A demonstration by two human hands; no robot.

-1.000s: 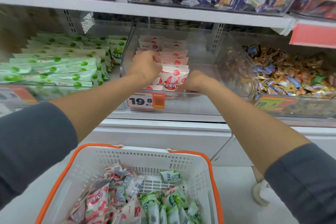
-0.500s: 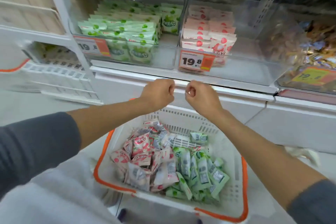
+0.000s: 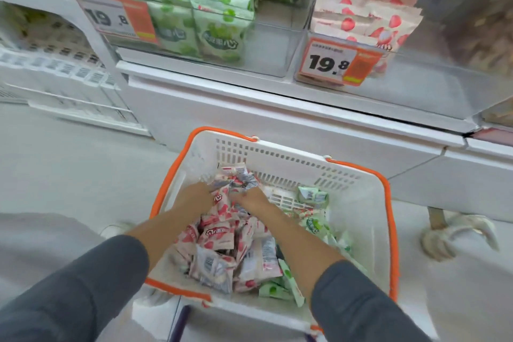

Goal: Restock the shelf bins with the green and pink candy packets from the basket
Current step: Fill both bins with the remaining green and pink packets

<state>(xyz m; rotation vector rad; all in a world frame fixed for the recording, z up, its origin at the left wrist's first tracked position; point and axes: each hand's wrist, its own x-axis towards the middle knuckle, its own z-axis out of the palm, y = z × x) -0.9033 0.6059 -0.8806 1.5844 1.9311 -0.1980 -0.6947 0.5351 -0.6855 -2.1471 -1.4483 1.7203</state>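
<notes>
A white basket [image 3: 358,219] with an orange rim sits on the floor below the shelf. Pink candy packets [image 3: 219,241] fill its left side and green candy packets [image 3: 313,225] lie on its right. My left hand [image 3: 194,198] and my right hand [image 3: 251,198] are both down in the pink pile near the basket's far wall, fingers buried among the pink packets; their grip is hidden. On the shelf above, the clear left bin [image 3: 272,44] holds stacked green packets [image 3: 216,0] and the right bin [image 3: 433,72] holds stacked pink packets [image 3: 369,14].
Orange and white price tags reading 19.8 hang on the front of the green bin [image 3: 116,18] and the pink bin [image 3: 337,62]. A white shelf ledge [image 3: 277,100] juts out above the basket. Another white rack [image 3: 55,72] stands at the left. A light shoe [image 3: 449,236] is at the right.
Both hands left the pink bin, dropped past the shelf ledge and went down into the pink packets in the basket. The view tilted downward.
</notes>
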